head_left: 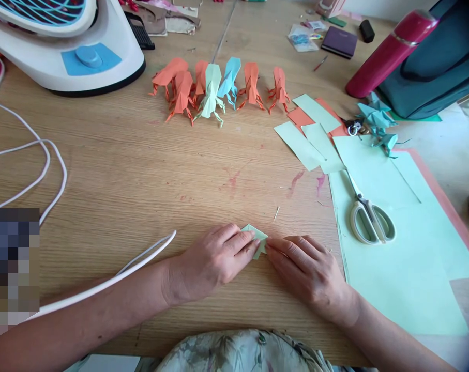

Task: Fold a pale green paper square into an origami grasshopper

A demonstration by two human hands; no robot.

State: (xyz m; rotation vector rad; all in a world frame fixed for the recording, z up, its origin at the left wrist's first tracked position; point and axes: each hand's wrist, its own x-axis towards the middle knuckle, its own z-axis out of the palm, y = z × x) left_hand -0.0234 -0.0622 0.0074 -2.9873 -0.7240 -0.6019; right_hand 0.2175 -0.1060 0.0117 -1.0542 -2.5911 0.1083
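Both hands lie flat on the wooden counter [141, 175], near its front edge. Left hand [214, 258] and right hand [307, 268] press fingertips from either side onto a small folded pale-green paper [257, 240], fingers closed down on it, not lifted. Scissors [369, 217] rest on green sheets [397, 248] to the right. Row of paper animals [214, 88], mostly orange, stands farther back; white cable [44, 160] at left.
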